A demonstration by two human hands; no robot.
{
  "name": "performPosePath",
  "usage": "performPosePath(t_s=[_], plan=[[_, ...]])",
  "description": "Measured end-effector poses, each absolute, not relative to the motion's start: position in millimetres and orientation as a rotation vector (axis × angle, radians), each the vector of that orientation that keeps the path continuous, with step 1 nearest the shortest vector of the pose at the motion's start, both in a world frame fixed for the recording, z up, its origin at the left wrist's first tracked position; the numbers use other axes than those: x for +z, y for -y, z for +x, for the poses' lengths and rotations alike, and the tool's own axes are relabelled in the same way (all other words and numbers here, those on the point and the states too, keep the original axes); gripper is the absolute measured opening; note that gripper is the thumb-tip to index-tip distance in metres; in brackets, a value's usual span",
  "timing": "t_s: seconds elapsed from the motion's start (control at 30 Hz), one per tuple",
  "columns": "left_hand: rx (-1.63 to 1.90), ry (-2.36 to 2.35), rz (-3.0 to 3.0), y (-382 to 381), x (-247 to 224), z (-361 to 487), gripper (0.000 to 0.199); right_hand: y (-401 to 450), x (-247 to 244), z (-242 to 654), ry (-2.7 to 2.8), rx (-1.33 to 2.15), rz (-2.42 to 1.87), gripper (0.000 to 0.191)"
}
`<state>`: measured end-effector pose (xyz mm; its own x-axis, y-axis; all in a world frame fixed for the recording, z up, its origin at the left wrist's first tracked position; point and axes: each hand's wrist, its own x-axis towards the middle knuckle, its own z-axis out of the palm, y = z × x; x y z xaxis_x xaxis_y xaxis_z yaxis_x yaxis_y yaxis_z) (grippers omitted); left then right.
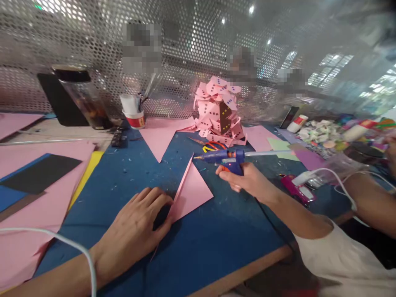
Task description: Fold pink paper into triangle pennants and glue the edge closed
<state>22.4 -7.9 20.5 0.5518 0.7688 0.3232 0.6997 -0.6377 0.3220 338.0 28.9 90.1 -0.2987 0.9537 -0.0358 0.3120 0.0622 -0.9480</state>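
Observation:
My left hand [136, 229] pinches the edge of a folded pink paper sheet [193, 192] between thumb and fingers, holding one flap raised off the blue table [241, 231]. In my right hand [244, 181] is a blue hot glue gun [227, 159], a clear glue stick jutting from its back. Its nozzle points left, close to the top corner of the folded paper; I cannot tell whether they touch. Orange-handled scissors [213, 145] lie just behind the gun. Further back stands a pink paper model [219, 113] built of dotted pieces.
Pink, black and blue sheets cover the left side, with a dark-lidded jar [89, 99] and a paper cup [134, 117] behind. A pink triangle [159, 138] lies mid-table. A magenta phone [298, 189] and white cable sit right, near another person's arm [368, 198]. Perforated metal mesh [173, 82] rises behind.

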Motion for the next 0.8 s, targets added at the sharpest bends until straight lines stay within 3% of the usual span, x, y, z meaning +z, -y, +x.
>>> performPosePath(t_s=[0.4,0.8], plan=[[0.696,-1.233,2.604,6,24,23,0.007,-19,54,320,1.932,1.252,-1.414,0.032],[0.644,-1.235,2.612,4,24,22,0.007,-17,55,327,2.022,1.317,-1.448,0.035]])
